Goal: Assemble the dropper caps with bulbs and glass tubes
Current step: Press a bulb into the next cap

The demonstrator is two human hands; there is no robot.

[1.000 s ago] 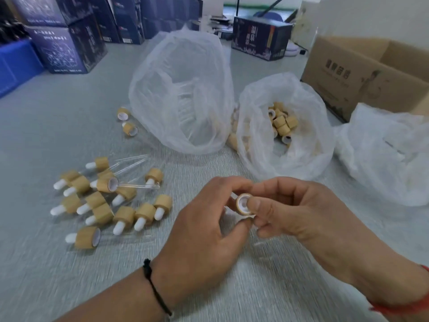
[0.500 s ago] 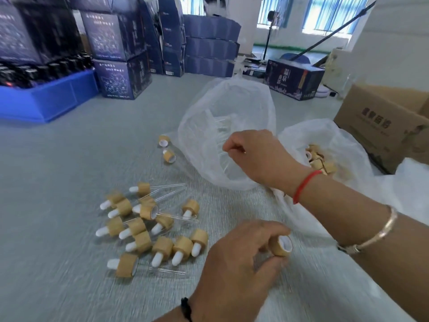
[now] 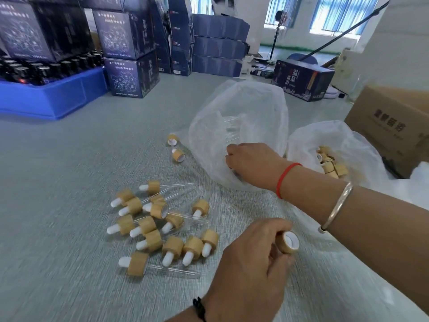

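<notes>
Grey woven-textured desk carries all items. Stacked dark blue printed cartons and a blue plastic crate of black bottles sit at far left; a brown corrugated cardboard box at far right. Large translucent crinkled plastic bag holds thin clear glass tubes; a second, smaller bag just right of it holds loose cylindrical wood-grain caps. Cluster of assembled droppers lies left of centre: tan caps, rounded white bulbs, some with glass tubes showing. Two separate caps lie near the large bag's left edge. Right hand, red cord and metal bangle on the wrist, reaches into the large bag's mouth, fingers curled; whether it holds a tube cannot be told. Left hand pinches one dropper cap, white-lined open end facing up-right, above the desk near the front.
</notes>
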